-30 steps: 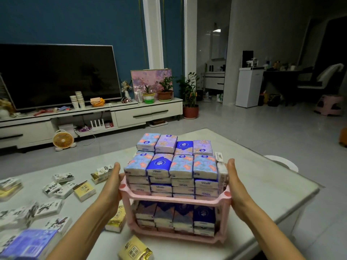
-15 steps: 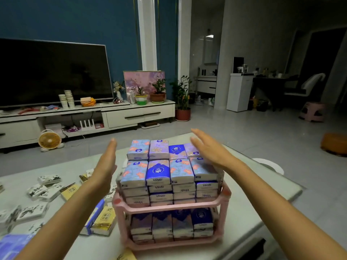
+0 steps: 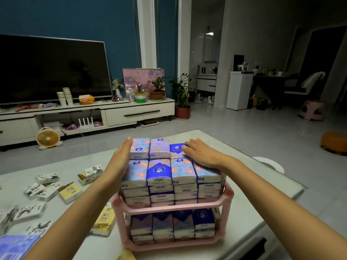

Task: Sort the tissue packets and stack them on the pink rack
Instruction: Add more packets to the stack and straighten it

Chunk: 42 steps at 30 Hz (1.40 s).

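L hand [image 3: 119, 164] is now flat against the left face of the top pile of tissue packets [image 3: 159, 170]. Its fingers [image 3: 127, 145] are straight & together, tips up by the back-row floral packet. It holds nothing, just presses sideways. Half a sec ago it was off the pile, raised in the air to the left.

R hand [image 3: 203, 155] has come down too. The palm lies on top of the right-hand packets, fingers [image 3: 191, 146] straight & slightly spread, tips touching the dark blue packet [image 3: 175, 148] in the back row. Before, it hovered over that corner w/o contact. No grip on either side.

1 sec ago both hands clasped the ends of the pink rack [image 3: 172, 208]; now they're on the packets instead. The rack sits below the wrists on the table [image 3: 249, 186].

The packets fill the upper shelf in rows between the two palms, piled above the rim. Lower packets [image 3: 172, 224] fill the shelf beneath.

Well left of the L fingers, loose white packets [image 3: 44, 190] lie scattered. A yellow packet [image 3: 104, 221] lies just beside the rack, under the L forearm.
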### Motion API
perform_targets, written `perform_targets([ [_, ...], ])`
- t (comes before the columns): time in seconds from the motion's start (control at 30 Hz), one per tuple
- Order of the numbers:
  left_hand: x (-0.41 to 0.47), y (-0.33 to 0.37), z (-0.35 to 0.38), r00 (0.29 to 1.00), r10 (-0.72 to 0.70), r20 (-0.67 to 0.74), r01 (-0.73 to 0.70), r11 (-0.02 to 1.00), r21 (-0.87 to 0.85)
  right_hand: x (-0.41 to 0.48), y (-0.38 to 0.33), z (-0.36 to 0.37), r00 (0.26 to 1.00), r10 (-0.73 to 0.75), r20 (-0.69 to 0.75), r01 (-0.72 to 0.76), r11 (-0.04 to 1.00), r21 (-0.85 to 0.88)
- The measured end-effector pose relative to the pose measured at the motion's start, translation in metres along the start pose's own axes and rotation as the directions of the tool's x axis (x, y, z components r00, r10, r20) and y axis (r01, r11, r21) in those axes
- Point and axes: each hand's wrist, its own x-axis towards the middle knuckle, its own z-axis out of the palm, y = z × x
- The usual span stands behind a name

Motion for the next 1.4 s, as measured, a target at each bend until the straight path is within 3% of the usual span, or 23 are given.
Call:
perform_targets([
  [0.13, 0.000, 0.003, -0.003, 0.994, -0.063, 0.087, 0.070, 0.995, -0.071, -0.019, -0.005, -0.008, 0.977, -0.016, -0.211, 0.087, 0.939, 0.333],
  [0.17, -0.001, 0.003, -0.003, 0.993, -0.067, 0.095, 0.074, 0.995, -0.070, -0.024, -0.006, -0.007, 0.980, -0.003, -0.200, 0.081, 0.920, 0.384],
  [0.37, -0.002, 0.002, -0.005, 0.992, -0.059, 0.109, 0.061, 0.998, -0.016, -0.025, -0.013, 0.004, 0.989, 0.037, -0.144, 0.010, 0.951, 0.308],
  [0.57, -0.004, -0.001, -0.003, 0.994, -0.016, 0.105, 0.018, 1.000, -0.016, -0.019, -0.010, 0.012, 0.989, 0.004, -0.151, 0.005, 0.998, 0.064],
  [0.7, -0.014, 0.006, -0.002, 0.996, 0.020, 0.086, -0.015, 0.998, -0.062, -0.017, -0.010, 0.005, 0.987, 0.008, -0.158, -0.002, 0.999, 0.040],
  [0.77, -0.021, 0.007, -0.019, 0.998, 0.055, 0.009, -0.053, 0.992, -0.114, -0.023, -0.019, 0.002, 0.959, -0.050, -0.278, 0.049, 0.999, -0.010],
  [0.87, -0.038, -0.008, -0.065, 0.984, 0.137, -0.111, -0.143, 0.989, -0.046, -0.049, -0.051, 0.012, 0.868, -0.192, -0.457, 0.212, 0.977, -0.007],
  [0.97, -0.059, -0.050, -0.115, 0.950, 0.234, -0.208, -0.213, 0.970, 0.115, -0.086, -0.098, 0.054, 0.841, -0.344, -0.417, 0.449, 0.874, 0.185],
  [1.0, -0.068, -0.066, -0.131, 0.933, 0.276, -0.233, -0.234, 0.953, 0.193, -0.094, -0.111, 0.074, 0.824, -0.407, -0.394, 0.505, 0.843, 0.187],
  [1.07, -0.082, -0.102, -0.157, 0.895, 0.340, -0.289, -0.238, 0.911, 0.338, -0.098, -0.129, 0.120, 0.738, -0.522, -0.428, 0.588, 0.808, 0.030],
  [1.13, -0.097, -0.135, -0.176, 0.878, 0.350, -0.327, -0.195, 0.885, 0.422, -0.095, -0.145, 0.163, 0.687, -0.537, -0.490, 0.621, 0.784, 0.012],
  [1.3, -0.115, -0.183, -0.205, 0.874, 0.305, -0.378, -0.132, 0.898, 0.420, -0.073, -0.169, 0.214, 0.747, -0.431, -0.507, 0.588, 0.783, 0.201],
  [1.4, -0.119, -0.176, -0.184, 0.840, 0.361, -0.405, -0.197, 0.898, 0.393, -0.067, -0.160, 0.210, 0.880, -0.367, -0.302, 0.467, 0.786, 0.405],
])
